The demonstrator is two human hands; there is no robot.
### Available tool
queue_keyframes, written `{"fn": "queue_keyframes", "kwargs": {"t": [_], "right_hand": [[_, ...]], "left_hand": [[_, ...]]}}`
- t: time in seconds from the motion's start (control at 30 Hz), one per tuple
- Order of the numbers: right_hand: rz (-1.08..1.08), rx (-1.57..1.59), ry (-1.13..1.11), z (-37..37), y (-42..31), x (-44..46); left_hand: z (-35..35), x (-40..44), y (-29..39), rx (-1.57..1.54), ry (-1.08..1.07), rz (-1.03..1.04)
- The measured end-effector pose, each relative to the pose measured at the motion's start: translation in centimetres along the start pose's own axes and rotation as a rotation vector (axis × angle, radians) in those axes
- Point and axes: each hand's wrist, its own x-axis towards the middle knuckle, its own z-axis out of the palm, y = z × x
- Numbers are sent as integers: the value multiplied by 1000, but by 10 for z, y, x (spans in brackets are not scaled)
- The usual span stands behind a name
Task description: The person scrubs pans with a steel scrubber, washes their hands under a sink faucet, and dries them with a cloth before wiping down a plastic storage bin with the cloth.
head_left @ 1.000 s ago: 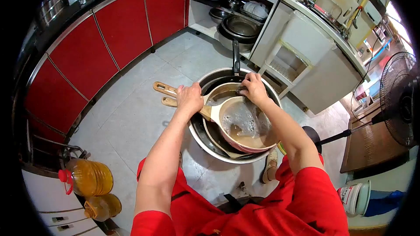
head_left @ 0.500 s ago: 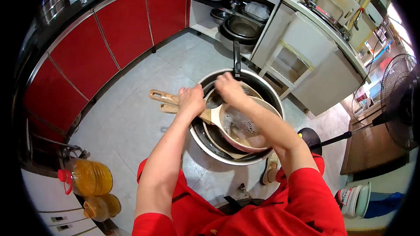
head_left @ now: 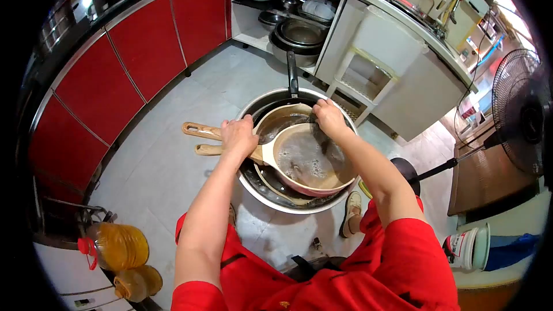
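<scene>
Hands [head_left: 238, 136], two, touch two wooden-handled pans [head_left: 311, 189] over one metal basin [head_left: 256, 194].

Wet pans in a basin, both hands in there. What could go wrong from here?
1. Spill: the pink-sided pan holds sudsy water and overlaps another pan; a tilt could slosh it out.
2. Knock: two wood-look handles jut past the basin at the left grip; a bump might tip their pans.
3. Slip: water reaching the tiled floor by the shoe could make footing slick.
</scene>
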Motion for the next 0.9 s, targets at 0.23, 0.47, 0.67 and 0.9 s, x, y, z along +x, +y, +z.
{"fn": "queue_keyframes", "kwargs": {"t": [0.23,0.47,0.67,0.9], "right_hand": [[238,90,-84,-16,7,-37],[269,53,-86,-21,4,-45],[368,-16,-238,-29,-3,-50],[493,129,-332,-43,-10,-79]], "left_hand": [[-23,-26,33,30,194,239],[-43,-90,86,-375,22,634],[-42,-100,76,-264,-288,734],[-59,-98,37,-83,-126,661]]}}
